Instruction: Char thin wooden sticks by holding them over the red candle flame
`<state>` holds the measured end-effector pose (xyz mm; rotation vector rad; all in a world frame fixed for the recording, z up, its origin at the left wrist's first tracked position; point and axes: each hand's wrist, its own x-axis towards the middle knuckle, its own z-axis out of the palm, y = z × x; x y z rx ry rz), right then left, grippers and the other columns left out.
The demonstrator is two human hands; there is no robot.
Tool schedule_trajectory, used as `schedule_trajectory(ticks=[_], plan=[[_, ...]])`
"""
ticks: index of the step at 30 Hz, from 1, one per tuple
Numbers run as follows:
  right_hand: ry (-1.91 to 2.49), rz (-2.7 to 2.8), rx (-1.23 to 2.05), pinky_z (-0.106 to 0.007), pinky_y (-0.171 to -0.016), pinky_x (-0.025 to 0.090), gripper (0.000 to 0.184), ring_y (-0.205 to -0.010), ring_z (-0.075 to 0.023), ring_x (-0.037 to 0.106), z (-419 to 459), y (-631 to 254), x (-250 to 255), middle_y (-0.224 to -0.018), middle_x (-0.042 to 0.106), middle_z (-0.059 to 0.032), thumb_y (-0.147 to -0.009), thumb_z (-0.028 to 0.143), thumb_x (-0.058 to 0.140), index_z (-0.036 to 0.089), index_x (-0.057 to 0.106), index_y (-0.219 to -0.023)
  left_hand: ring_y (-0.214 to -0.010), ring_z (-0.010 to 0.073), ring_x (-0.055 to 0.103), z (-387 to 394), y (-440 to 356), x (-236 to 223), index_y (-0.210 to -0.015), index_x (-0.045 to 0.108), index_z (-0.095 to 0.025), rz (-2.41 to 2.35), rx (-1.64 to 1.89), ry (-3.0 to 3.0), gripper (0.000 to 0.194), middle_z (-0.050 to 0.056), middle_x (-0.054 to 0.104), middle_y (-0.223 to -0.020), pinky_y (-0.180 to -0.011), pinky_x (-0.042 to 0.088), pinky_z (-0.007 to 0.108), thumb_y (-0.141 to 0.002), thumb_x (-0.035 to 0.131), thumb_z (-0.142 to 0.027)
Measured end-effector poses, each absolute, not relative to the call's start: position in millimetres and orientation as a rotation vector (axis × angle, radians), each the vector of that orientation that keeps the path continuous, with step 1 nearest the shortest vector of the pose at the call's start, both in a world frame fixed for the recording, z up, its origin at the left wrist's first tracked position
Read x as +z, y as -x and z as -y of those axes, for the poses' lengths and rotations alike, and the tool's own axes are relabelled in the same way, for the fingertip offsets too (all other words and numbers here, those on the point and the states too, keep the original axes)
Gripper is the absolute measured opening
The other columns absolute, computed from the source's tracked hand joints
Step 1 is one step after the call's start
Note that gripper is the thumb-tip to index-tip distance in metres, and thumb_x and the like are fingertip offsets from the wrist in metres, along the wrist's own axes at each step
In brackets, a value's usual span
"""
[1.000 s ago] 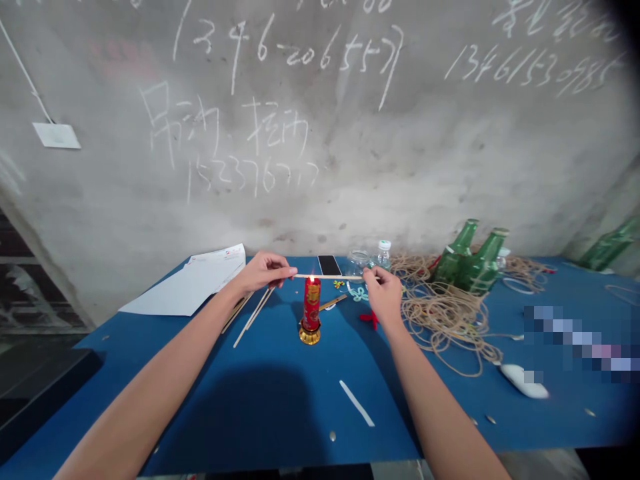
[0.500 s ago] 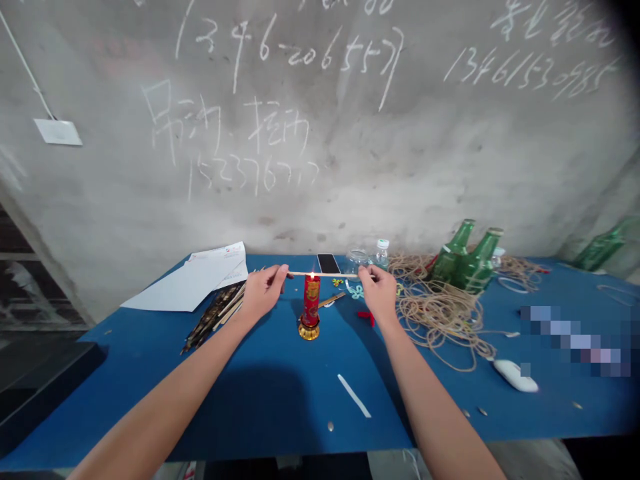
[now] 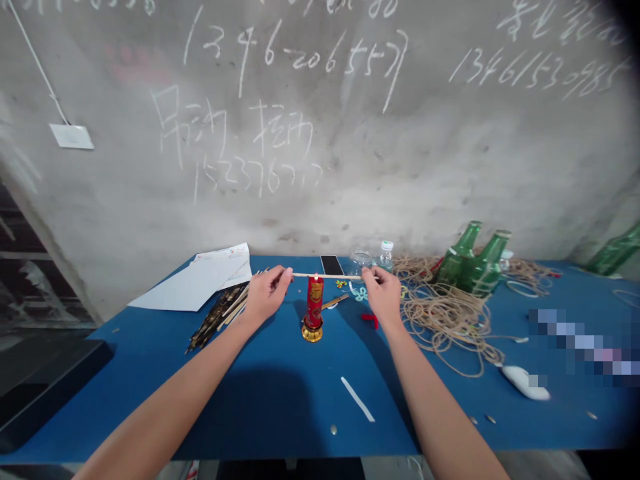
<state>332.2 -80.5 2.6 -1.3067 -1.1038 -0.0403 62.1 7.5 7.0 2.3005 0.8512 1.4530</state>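
A thin pale wooden stick (image 3: 340,276) lies level between my hands, its middle right at the flame of a lit red candle (image 3: 315,303). The candle stands upright on a gold base (image 3: 313,333). My left hand (image 3: 269,291) pinches the stick's left end between thumb and fingers. At the other end, my right hand (image 3: 383,293) closes on it the same way. Just left of my left hand, a bundle of sticks (image 3: 220,317), several of them darkened, rests on the table. Red bits (image 3: 371,321) lie beside my right hand.
Tangled twine (image 3: 440,320) and green bottles (image 3: 483,263) stand right of my right arm on the blue table (image 3: 250,407). White paper (image 3: 175,290) lies at left, a phone (image 3: 332,265) behind the candle, a white mouse (image 3: 525,382) at right, a black box (image 3: 55,387) far left.
The view has shifted slightly, so everything sits a little further right. Both hands keep their hold on the stick, which stays at the candle flame.
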Motion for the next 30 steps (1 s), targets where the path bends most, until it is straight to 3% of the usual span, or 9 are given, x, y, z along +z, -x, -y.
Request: schedule_trajectory(ticks=[30], plan=[[1.281,1.16,-0.016,-0.027,-0.058,0.029,0.046,-0.058,-0.0119,0.032,81.9,-322.1,1.2,-0.056,0.033,0.0053,-0.092,0.046,0.06,0.022,0.04,-0.059,-0.051,0.015,0.055,-13.2,-59.4,3.7,-0.071,0.05,-0.024,-0.882,1.487,-2.246,0.044,-0.002,0.056,-0.054,-0.061,0.042,0.029,-0.107,0.04,-0.048]])
